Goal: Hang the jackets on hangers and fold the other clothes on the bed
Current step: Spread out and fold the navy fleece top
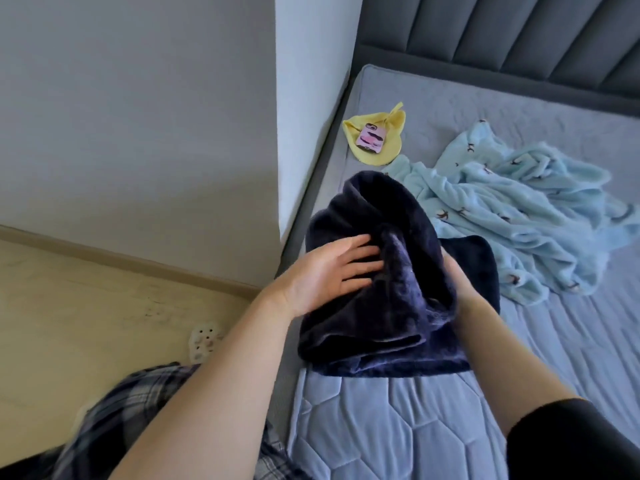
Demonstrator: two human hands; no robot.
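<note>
The plush navy fleece garment (398, 306) sits bunched at the near edge of the grey quilted bed (398, 427), left hand (332, 271) flat and released upon it, right hand (457, 282) half hidden behind a fold, its grasp impossible to tell; spreading the fabric smooth first would likely give a neater fold.

Near garment (398, 327) on bed (398, 427) edge, other garment (512, 209) behind-right, phone (370, 138) on cloth (394, 133) farther back.

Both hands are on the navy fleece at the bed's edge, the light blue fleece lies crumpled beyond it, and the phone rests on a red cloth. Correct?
Not quite. The head view shows the phone resting on a yellow cloth, not red. The left hand, right hand, navy fleece and light blue fleece are as stated.
</note>
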